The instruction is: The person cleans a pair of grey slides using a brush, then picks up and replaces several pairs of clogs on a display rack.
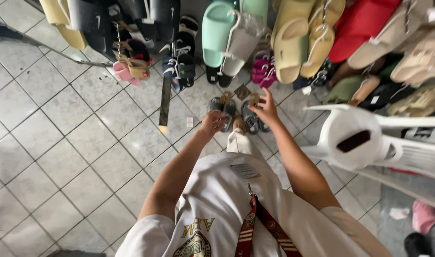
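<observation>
Fingers (258,105) of the right hand (265,110) are spread and slightly curled, reaching down and away from the body toward a pair of grey sandals (236,113) that hangs low on a display, soles facing outward. Whether the fingertips already touch the brown cardboard tag (253,99) on the right-hand sandal cannot be told; they lie just at it. The left hand (212,124) sits a little lower and to the left, fingers curled inward near the left sandal's lower edge; its grip is hidden, so it is unclear if it holds anything.

Going from largest to smallest: a pale tiled floor (60,143) fills the left half and gives open room on that side. Above the hands, a crowded display of hanging footwear spans the top: black slides (151,19), a mint green slide (216,33), yellow slides (293,43), a red one (360,24) and beige sandals (417,57). A white plastic chair (365,138) crowds the right side, close beside the right forearm, leaving little space there.

The grey sandals hang with their long axes running roughly up and down in the view, directly ahead of both hands and between them. The right hand is the nearer to the tags; small pink sandals (263,71) hang just above.
</observation>
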